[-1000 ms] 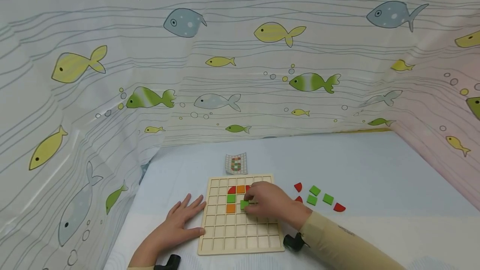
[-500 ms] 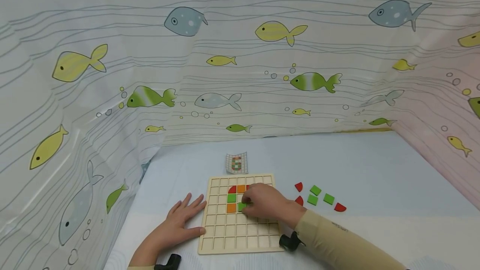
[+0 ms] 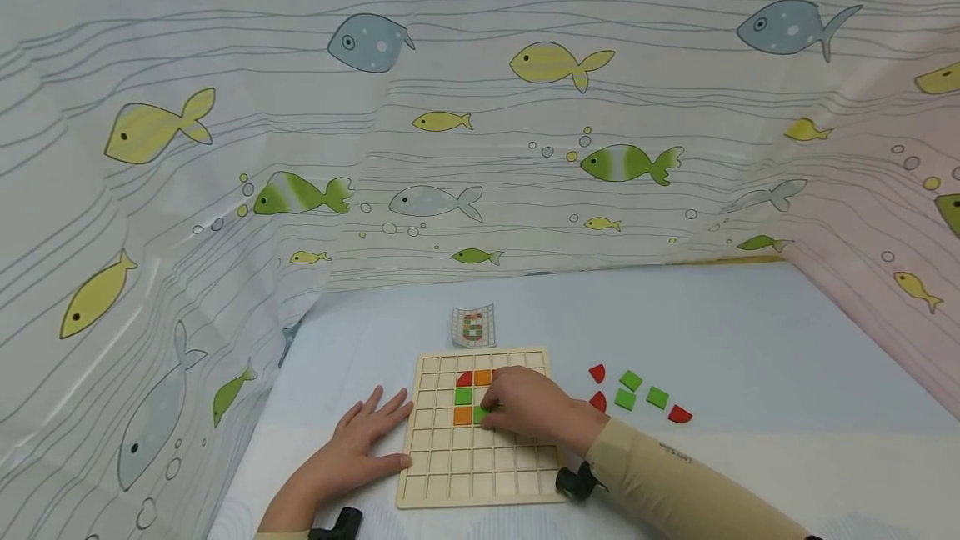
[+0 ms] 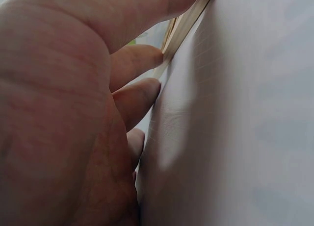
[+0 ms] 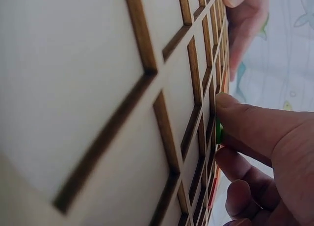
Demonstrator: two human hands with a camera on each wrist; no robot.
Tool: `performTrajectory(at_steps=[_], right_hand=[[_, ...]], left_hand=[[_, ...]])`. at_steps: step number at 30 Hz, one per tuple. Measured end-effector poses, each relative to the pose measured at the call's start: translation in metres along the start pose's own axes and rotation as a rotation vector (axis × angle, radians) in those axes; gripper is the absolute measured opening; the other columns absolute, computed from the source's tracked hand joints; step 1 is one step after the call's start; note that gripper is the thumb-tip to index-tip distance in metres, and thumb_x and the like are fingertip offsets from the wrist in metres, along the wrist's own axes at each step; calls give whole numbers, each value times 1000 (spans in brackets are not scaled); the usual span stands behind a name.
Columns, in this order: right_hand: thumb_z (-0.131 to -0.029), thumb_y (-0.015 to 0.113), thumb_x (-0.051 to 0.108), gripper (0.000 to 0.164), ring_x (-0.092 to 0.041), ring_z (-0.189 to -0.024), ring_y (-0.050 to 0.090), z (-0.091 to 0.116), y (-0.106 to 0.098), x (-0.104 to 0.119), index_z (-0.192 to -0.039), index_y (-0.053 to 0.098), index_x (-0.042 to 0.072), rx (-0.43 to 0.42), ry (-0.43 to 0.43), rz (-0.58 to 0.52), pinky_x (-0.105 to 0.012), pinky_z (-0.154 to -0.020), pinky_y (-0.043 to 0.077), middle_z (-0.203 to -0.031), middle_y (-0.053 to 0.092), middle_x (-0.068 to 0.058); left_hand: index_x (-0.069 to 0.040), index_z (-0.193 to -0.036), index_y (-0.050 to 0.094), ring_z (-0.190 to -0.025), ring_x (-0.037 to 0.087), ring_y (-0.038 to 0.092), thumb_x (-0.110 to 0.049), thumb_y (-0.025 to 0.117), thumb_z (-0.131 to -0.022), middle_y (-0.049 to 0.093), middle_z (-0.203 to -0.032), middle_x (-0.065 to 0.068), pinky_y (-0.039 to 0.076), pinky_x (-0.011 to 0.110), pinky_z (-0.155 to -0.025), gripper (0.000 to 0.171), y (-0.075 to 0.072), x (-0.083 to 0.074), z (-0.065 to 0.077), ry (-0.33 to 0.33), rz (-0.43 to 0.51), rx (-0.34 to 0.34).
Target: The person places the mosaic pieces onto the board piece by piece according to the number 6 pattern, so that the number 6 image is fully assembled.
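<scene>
A wooden grid board (image 3: 480,486) lies flat on the table. My left hand (image 3: 352,448) is spread on the cloth, its thumb and fingertips against the board's left edge. My right hand (image 3: 528,402) reaches over the board and pinches a green square tile (image 3: 478,415). That tile is at the cell just right of an orange square tile (image 3: 462,416); in the right wrist view the green tile (image 5: 219,132) shows between thumb and fingers, against the grid. Above sit a green tile (image 3: 463,396), a red quarter-circle (image 3: 465,378) and another orange tile (image 3: 482,377). Fingers partly cover a further red piece.
Right of the board lie loose green squares (image 3: 657,397) and red quarter-circle pieces (image 3: 680,414). Behind the board is a small card (image 3: 473,327) with a coloured grid pattern. A fish-print curtain (image 3: 420,165) encloses the table's back and sides.
My right hand has shifted slightly left and down with the green tile, bringing it beside the lower orange tile. My left hand has stayed in place.
</scene>
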State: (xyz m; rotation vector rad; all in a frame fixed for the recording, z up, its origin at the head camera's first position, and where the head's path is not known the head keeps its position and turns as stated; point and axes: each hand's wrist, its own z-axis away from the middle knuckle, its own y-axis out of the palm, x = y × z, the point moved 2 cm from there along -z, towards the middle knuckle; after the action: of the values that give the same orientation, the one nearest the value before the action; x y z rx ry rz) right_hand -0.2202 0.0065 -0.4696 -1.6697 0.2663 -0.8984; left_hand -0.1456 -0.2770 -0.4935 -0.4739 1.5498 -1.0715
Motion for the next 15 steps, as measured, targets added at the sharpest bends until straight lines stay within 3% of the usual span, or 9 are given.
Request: performTrajectory(at_steps=[7, 15], right_hand=[[-83, 81, 34, 27, -1, -82, 55, 4, -4, 0, -104, 80, 17, 23, 7, -47, -20, -74, 49, -93, 69, 14], [-83, 81, 36, 33, -2, -85, 55, 10, -5, -5, -110, 78, 17, 3, 35, -76, -21, -75, 49, -99, 66, 13]], left_hand=[[-12, -149, 47, -148, 41, 7, -56, 69, -86, 31, -159, 5, 3, 62, -112, 80, 2, 2, 0, -10, 18, 14], [-12, -148, 48, -148, 41, 8, -57, 69, -85, 32, -158, 5, 3, 62, -111, 80, 1, 2, -1, -6, 5, 6]])
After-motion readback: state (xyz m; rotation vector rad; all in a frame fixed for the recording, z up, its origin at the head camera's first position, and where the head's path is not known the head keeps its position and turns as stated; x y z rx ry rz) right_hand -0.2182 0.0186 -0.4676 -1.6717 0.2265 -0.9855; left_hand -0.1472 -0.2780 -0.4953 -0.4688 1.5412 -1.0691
